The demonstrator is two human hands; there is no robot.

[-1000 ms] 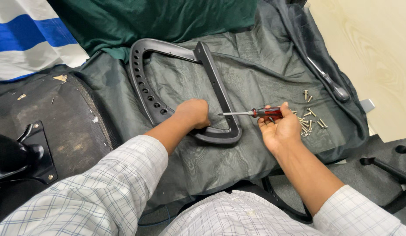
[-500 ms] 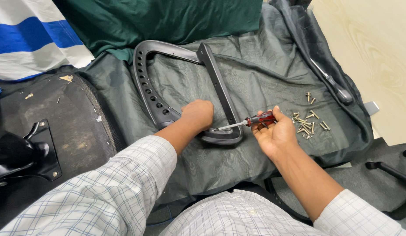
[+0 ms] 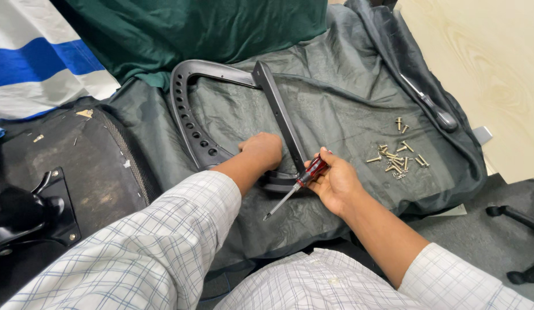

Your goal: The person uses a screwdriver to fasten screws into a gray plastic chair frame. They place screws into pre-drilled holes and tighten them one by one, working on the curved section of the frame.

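A black curved plastic chair armrest frame [image 3: 189, 123] with a row of holes lies on a dark grey cloth [image 3: 336, 97]. My left hand [image 3: 261, 150] presses down on the frame's lower end, fingers closed over it. My right hand [image 3: 335, 181] holds a red-handled screwdriver [image 3: 295, 186], whose metal tip points down and left, off the frame and toward me. A small pile of several metal screws [image 3: 396, 158] lies on the cloth just right of my right hand.
A black chair seat underside with a lever mechanism [image 3: 26, 209] sits at the left. Green fabric [image 3: 198, 26] and a blue-and-white cloth [image 3: 37, 63] lie behind. A black tool [image 3: 433, 109] rests at the cloth's right edge, chair base legs [image 3: 519, 221] at far right, and pale wooden flooring [image 3: 485, 63].
The screwdriver was level with its tip at the frame's lower end. Now my right hand has swung it away, tip pointing down-left toward me. My left hand has stayed on the frame.
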